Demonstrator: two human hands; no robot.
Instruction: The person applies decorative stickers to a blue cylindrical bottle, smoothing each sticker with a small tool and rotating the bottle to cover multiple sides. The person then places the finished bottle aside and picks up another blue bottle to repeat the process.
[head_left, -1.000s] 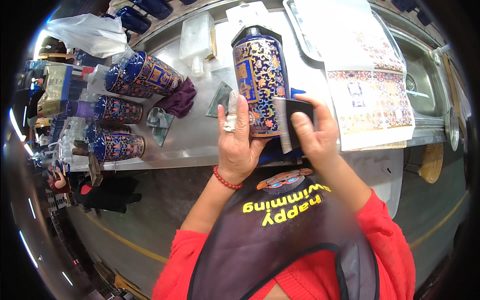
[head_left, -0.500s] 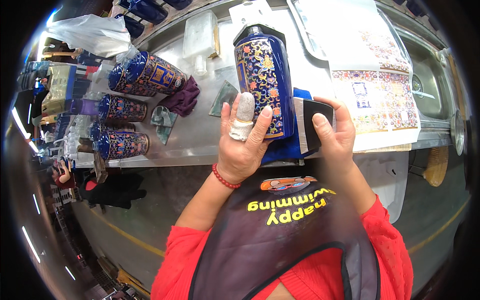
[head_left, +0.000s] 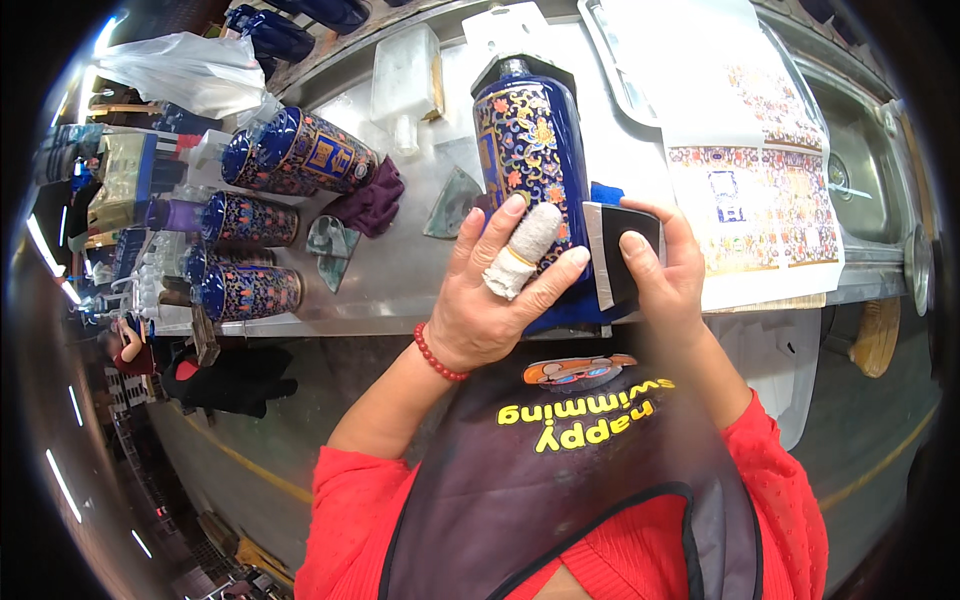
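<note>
A dark blue bottle [head_left: 540, 145] with a colourful floral decal lies with its neck away from me, over a blue cloth [head_left: 608, 193]. Spread across its near end are the fingers of my left hand [head_left: 500, 280]; one wears a greyish-white finger cover held by a band. Thumb and fingers of my right hand [head_left: 675, 270] are closed on a flat black scraper [head_left: 630, 255] with a silver strip along its left edge. That edge is close to the bottle's right side; whether they touch I cannot tell.
Several decorated blue bottles [head_left: 250, 220] lie at the left, beside a purple cloth [head_left: 370, 200]. Greenish plates [head_left: 452, 203] rest on the metal table. A clear block-shaped container [head_left: 405, 75] lies behind. Printed floral sheets [head_left: 745, 210] cover the right side, before a sink [head_left: 865, 165].
My left hand has turned, its fingers shifting right and toward me over the bottle's near end. My right hand keeps hold of the scraper in nearly the same place.
</note>
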